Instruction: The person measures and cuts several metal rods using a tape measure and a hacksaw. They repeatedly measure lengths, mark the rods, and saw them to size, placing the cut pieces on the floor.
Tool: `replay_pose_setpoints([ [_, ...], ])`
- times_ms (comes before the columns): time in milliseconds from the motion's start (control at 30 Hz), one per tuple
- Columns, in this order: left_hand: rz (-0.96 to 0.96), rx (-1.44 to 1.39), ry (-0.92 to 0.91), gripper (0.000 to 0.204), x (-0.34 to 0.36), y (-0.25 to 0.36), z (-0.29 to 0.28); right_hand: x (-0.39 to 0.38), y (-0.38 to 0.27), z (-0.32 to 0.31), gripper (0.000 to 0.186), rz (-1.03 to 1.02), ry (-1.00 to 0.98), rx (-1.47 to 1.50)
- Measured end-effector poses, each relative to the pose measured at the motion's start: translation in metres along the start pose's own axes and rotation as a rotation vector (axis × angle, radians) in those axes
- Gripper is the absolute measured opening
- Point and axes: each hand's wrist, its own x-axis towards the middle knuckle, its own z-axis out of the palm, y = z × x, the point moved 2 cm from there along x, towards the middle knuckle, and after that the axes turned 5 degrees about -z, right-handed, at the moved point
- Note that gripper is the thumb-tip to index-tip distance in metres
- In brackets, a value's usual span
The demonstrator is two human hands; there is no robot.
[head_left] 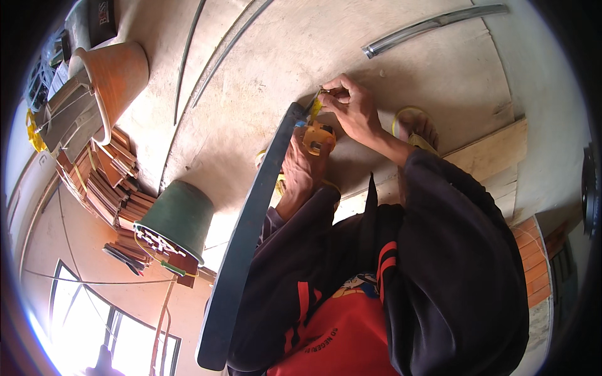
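Note:
An orange tape measure sits in my left hand, whose fingers are closed around its case. A short length of yellow blade comes out of it toward my right hand. The thumb and fingers of that right hand pinch near the blade's end, which they partly hide. Close along the left of both hands runs a long dark blue-grey bar, reaching from the lower edge up to the blade. Whether the left hand also touches the bar, I cannot tell.
Thin metal rods and a shiny metal strip lie on the floor ahead. On the left are a green bucket, an orange bucket and stacked reddish-brown pieces. A sandalled foot is beside wooden boards.

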Motion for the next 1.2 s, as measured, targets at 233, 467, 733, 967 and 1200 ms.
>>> replay_pose_setpoints([
  [233, 0.149, 0.034, 0.049, 0.063, -0.001, 0.0, 0.012, 0.0, -0.007, -0.002, 0.019, 0.043, -0.033, -0.1],
  [467, 0.284, 0.029, 0.087, 0.061, 0.0, -0.006, 0.017, 0.002, -0.008, -0.002, 0.02, 0.084, -0.042, -0.06],
  [733, 0.349, -0.25, 0.036, 0.05, 0.002, -0.027, 0.006, 0.002, -0.014, -0.004, 0.021, 0.103, -0.056, -0.023],
  [967, 0.154, -0.575, -0.162, 0.048, 0.015, -0.044, -0.003, 0.004, -0.018, -0.003, 0.02, 0.033, -0.051, -0.02],
  [1200, 0.058, -0.44, -0.267, 0.05, 0.013, -0.032, -0.022, 0.002, -0.022, 0.0, 0.018, 0.078, 0.003, 0.032],
])
